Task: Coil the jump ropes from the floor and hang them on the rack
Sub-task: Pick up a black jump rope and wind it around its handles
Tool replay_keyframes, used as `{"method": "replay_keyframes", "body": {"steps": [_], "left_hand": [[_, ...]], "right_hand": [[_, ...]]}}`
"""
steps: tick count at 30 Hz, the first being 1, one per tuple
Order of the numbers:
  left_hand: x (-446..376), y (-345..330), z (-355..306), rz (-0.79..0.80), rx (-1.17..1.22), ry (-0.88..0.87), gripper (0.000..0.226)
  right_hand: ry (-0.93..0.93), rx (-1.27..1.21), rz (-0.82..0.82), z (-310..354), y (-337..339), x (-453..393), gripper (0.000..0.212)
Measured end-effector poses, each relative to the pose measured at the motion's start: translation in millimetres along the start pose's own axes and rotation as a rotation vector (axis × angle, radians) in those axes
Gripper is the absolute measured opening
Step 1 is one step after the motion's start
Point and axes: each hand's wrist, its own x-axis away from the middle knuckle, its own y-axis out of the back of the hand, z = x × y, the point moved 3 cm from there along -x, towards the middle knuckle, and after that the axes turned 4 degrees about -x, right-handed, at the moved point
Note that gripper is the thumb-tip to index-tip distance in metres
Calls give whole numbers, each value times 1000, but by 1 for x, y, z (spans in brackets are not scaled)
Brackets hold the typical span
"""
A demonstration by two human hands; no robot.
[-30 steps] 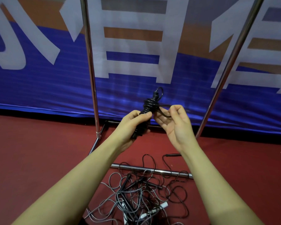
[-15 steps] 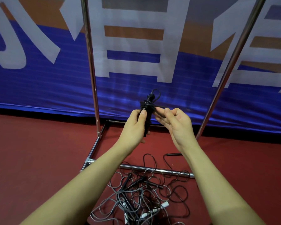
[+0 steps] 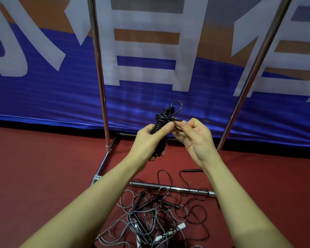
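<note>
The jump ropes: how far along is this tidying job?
Early on. One black rope bundle is wound up; the left hand grips it and the right hand pinches its loose end. A tangled pile lies on the floor, and nothing hangs on the visible rack poles.

Open passage between the left upright (image 3: 98,68) and the slanting right upright (image 3: 254,68) of the rack, backed closely by the banner (image 3: 43,104). Below, the base crossbar (image 3: 170,187) and tangled jump ropes (image 3: 150,219) obstruct the floor (image 3: 34,167); bare red floor lies to either side
</note>
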Motion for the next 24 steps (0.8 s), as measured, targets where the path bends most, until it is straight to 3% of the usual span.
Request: {"method": "replay_keyframes", "body": {"steps": [3, 9, 12, 17, 22, 24], "left_hand": [[-1, 2, -1, 27, 19, 0, 39], [1, -2, -4, 247, 130, 74, 75], [-1, -3, -2, 263, 93, 71, 79], [-5, -2, 2, 200, 54, 65, 89], [-6, 6, 1, -17, -99, 73, 97], [-8, 8, 0, -112, -137, 0, 93]], "right_hand": [[-1, -33, 24, 2, -2, 2, 20], [14, -57, 29, 8, 0, 4, 18], [24, -35, 8, 8, 1, 5, 18], [48, 39, -2, 5, -3, 4, 25], [40, 37, 0, 1, -8, 5, 26], [47, 29, -42, 0, -8, 4, 25]]}}
